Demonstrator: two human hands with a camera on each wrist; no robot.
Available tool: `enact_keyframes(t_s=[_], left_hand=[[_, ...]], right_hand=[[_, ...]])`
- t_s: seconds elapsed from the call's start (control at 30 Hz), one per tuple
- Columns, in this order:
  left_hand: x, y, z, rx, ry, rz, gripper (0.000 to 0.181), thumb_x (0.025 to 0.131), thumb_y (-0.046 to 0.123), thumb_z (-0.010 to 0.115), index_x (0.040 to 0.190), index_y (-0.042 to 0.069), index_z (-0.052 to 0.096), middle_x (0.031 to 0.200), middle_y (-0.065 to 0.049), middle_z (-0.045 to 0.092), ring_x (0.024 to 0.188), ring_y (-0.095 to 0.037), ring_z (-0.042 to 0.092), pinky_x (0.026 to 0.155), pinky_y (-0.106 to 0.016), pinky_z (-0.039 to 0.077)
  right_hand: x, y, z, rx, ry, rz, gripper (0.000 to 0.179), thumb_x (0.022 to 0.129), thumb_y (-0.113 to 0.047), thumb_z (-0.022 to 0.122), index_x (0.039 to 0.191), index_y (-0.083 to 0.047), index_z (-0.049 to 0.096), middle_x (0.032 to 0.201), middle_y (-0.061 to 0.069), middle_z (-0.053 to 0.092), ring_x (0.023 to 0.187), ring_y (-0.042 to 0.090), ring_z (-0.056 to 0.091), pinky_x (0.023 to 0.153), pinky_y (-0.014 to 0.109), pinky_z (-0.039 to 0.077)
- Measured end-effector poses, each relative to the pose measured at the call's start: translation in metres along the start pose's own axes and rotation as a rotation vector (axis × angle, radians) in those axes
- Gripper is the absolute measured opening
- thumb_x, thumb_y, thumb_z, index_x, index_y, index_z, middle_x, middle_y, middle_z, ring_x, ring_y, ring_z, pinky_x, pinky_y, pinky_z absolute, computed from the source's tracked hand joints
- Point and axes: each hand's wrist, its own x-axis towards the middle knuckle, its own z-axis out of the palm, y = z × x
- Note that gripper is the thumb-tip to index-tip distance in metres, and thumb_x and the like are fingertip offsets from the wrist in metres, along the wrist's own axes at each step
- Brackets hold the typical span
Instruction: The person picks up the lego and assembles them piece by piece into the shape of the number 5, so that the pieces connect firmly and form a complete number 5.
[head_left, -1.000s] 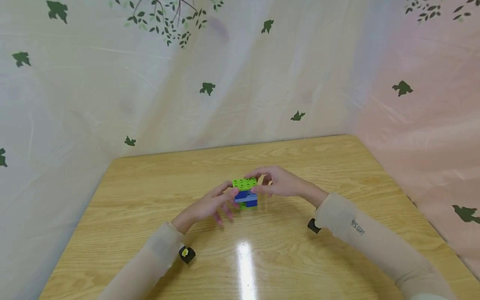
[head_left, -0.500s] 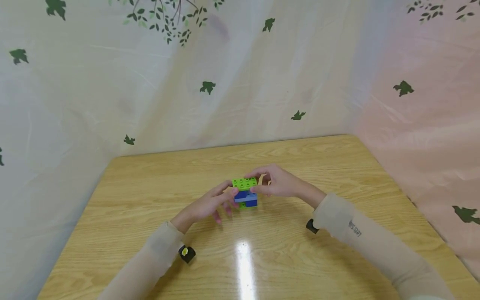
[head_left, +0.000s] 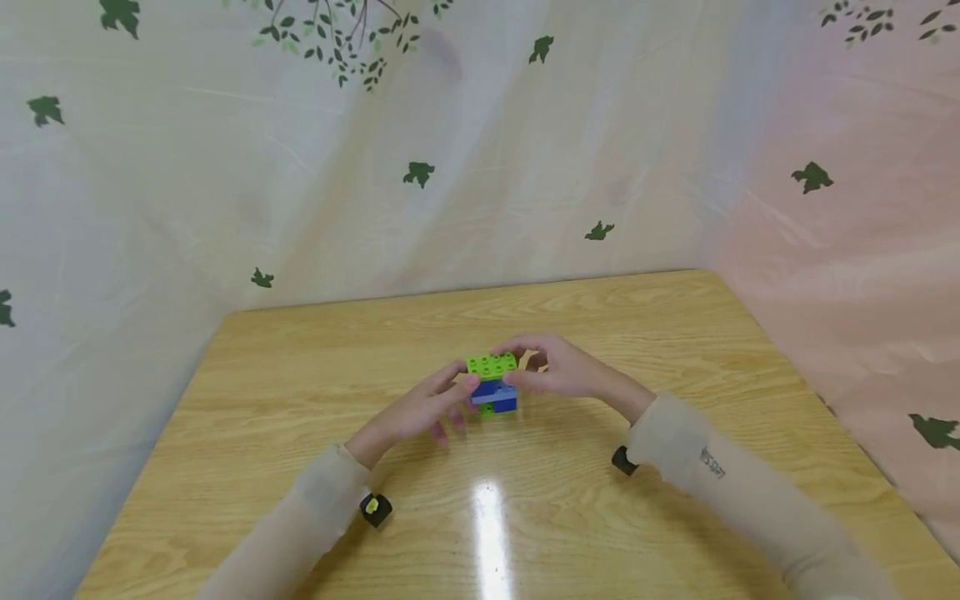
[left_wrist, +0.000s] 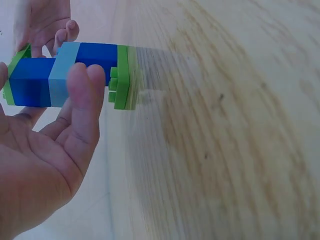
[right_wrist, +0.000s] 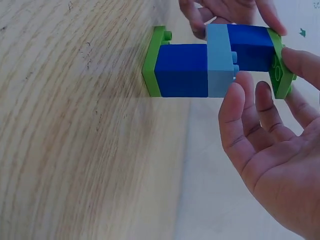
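Note:
A short stack of building bricks stands upright on the wooden table. Its top is a flat green brick (head_left: 491, 367). Below come a dark blue brick (left_wrist: 32, 82), a light blue brick (right_wrist: 219, 60), a second dark blue brick (right_wrist: 181, 72) and a flat green base brick (left_wrist: 123, 77). The two dark blue ones sit at opposite ends. At the stack's upper left, my left hand (head_left: 423, 408) holds it between thumb and index finger, its other fingers hanging alongside. My right hand (head_left: 566, 367) pinches the top green brick's right end, thumb in front, index finger behind.
The wooden table (head_left: 337, 333) reaches back to a pale curtain (head_left: 495, 142) printed with leaves and birds. A black wrist camera (head_left: 375, 508) hangs under the left sleeve, another black camera (head_left: 624, 460) under the right. Light glares on the table in front of the stack.
Both hands keep their places at the top of the stack with hardly any movement. The head view shifts very slightly.

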Motion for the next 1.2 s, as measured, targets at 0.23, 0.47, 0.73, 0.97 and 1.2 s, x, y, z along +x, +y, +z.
enact_keyframes(t_s=[0.23,0.47,0.73,0.97,1.2], left_hand=[[-0.002,-0.003,0.000,0.048,0.150,0.031,0.067,0.099,0.049,0.063,0.153,0.022,0.033,0.130,-0.013,0.056,0.107,-0.031,0.064,0.078,-0.044,0.059],[-0.003,-0.007,0.000,0.035,0.265,0.194,0.065,0.092,0.023,0.078,0.147,0.020,0.043,0.138,-0.010,0.052,0.126,-0.034,0.053,0.101,-0.049,0.050],[0.001,-0.011,0.004,-0.080,0.270,0.284,0.063,0.090,0.001,0.076,0.144,0.005,0.045,0.138,-0.010,0.052,0.128,-0.032,0.051,0.104,-0.055,0.047],[0.005,-0.012,0.009,-0.109,0.290,0.288,0.045,0.097,0.014,0.072,0.136,0.010,0.052,0.130,-0.010,0.059,0.121,-0.027,0.056,0.097,-0.041,0.054],[0.005,-0.012,0.009,-0.097,0.302,0.265,0.042,0.098,0.018,0.071,0.135,0.012,0.053,0.128,-0.008,0.059,0.120,-0.028,0.057,0.096,-0.043,0.053]], right_hand=[[-0.010,0.004,-0.002,0.009,0.040,0.079,0.055,0.101,-0.031,0.066,0.151,-0.020,0.046,0.136,0.013,0.051,0.109,0.034,0.062,0.075,0.056,0.058],[-0.021,0.015,0.001,0.083,0.037,0.101,0.057,0.102,-0.024,0.064,0.154,-0.021,0.040,0.152,0.020,0.042,0.125,0.039,0.055,0.082,0.052,0.059],[-0.024,0.019,0.011,0.173,-0.005,0.103,0.062,0.104,-0.020,0.061,0.156,-0.025,0.029,0.151,0.022,0.040,0.126,0.042,0.052,0.082,0.054,0.058],[-0.024,0.017,0.015,0.193,-0.022,0.118,0.057,0.106,-0.023,0.056,0.156,-0.025,0.028,0.147,0.021,0.044,0.124,0.040,0.054,0.083,0.055,0.058],[-0.023,0.016,0.015,0.207,-0.021,0.154,0.050,0.109,-0.028,0.051,0.154,-0.027,0.030,0.146,0.017,0.045,0.126,0.037,0.054,0.087,0.053,0.057]])
